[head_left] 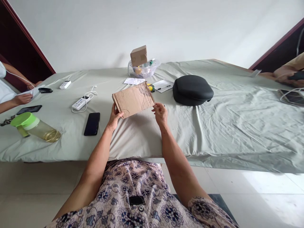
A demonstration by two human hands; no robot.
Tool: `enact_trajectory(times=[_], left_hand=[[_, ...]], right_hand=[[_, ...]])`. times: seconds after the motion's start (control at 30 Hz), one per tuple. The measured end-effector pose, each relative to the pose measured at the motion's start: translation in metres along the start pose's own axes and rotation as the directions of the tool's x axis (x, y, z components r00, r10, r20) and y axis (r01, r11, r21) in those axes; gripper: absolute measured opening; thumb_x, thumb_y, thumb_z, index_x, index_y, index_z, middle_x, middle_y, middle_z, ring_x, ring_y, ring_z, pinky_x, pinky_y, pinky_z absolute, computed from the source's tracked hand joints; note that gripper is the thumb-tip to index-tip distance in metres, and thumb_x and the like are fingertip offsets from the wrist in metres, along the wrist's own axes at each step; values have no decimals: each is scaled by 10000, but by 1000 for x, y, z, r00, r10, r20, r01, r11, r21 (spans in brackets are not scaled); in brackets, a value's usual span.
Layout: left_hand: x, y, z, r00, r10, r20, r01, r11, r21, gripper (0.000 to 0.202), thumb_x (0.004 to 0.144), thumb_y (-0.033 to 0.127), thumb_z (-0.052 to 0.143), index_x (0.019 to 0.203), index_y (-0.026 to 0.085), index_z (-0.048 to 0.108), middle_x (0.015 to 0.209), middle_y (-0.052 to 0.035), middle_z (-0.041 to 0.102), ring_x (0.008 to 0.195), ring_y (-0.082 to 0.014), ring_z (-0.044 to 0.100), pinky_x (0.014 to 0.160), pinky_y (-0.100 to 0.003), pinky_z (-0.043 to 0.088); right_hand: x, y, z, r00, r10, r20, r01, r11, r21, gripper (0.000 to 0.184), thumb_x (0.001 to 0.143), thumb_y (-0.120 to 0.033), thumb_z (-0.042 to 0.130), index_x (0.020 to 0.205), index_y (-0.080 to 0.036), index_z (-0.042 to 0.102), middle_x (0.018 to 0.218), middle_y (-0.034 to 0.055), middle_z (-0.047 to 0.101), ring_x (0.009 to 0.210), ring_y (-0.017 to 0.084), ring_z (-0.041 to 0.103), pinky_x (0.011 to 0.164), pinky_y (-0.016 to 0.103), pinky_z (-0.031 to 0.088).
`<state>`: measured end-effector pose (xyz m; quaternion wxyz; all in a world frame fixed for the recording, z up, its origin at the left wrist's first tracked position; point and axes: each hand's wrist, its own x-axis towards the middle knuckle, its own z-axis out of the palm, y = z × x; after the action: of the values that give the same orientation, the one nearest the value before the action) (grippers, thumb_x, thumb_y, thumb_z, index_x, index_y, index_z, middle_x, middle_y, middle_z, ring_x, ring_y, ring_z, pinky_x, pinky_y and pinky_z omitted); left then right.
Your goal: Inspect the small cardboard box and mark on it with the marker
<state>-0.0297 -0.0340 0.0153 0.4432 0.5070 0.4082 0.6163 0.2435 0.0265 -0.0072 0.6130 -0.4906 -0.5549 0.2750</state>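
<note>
Flattened cardboard piece (133,99) is held up just above the tabletop (237,120), which is draped in a grey-green cloth, roughly at the centre of the near edge and tilted with its right end higher. Left hand (115,117) grips the lower left corner, fingers pinching the edge with the thumb on the near face. Right hand (161,113) holds the lower right corner, fingers closed on the cardboard edge. Just left of the left hand lies a black phone (92,123), face down on the cloth. Further left, a white power strip (80,103) with its cable, and a jug with a green lid (33,126) lying on its side. Right of the cardboard, a black oval case (192,90) sits well apart from the right hand. Behind the cardboard: papers with a pen (162,85), and a clear bowl (143,70) with a small cardboard box (139,55) resting on top. Other persons' hands show at the far left (22,98) and far right (283,74) edges.
</note>
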Motion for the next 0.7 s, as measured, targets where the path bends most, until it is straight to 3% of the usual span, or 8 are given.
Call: enact_trajectory(times=[0.27, 0.5, 0.6, 0.7], left_hand=[[-1, 5, 5, 997, 75, 7, -75, 996, 43, 892, 635, 361, 684, 1495, 299, 452, 1411, -74, 626, 1302, -288, 588, 1065, -449, 515], [2, -2, 1, 993, 46, -106, -37, 996, 82, 747, 552, 278, 626, 1291, 256, 520, 1263, -61, 667, 1195, -268, 615, 1053, -428, 513], [2, -3, 1, 994, 29, -108, -18, 994, 105, 765, 541, 248, 618, 1300, 259, 523, 1275, -58, 667, 1211, -277, 612, 1062, -431, 508], [1, -1, 3, 997, 23, -80, -14, 993, 118, 841, 524, 216, 616, 1357, 266, 514, 1346, -62, 649, 1263, -297, 594, 1089, -446, 492]], right_hand=[[-5, -8, 1, 996, 85, 34, -86, 995, 47, 224, 871, -431, 498, 937, -232, 578, 849, 21, 687, 681, 135, 651, 590, 249, 469], [-7, -11, 0, 996, 57, 73, -46, 988, -149, 128, 782, -294, 531, 813, -225, 634, 737, 11, 654, 754, 199, 641, 773, 348, 515], [-9, -9, 1, 993, 32, 109, -8, 976, -217, 98, 760, -277, 542, 744, -232, 627, 718, 16, 665, 728, 200, 610, 757, 344, 502], [-9, -6, 1, 988, 87, 126, -54, 968, -245, 127, 793, -305, 532, 769, -231, 632, 683, 8, 638, 684, 195, 595, 728, 334, 495]])
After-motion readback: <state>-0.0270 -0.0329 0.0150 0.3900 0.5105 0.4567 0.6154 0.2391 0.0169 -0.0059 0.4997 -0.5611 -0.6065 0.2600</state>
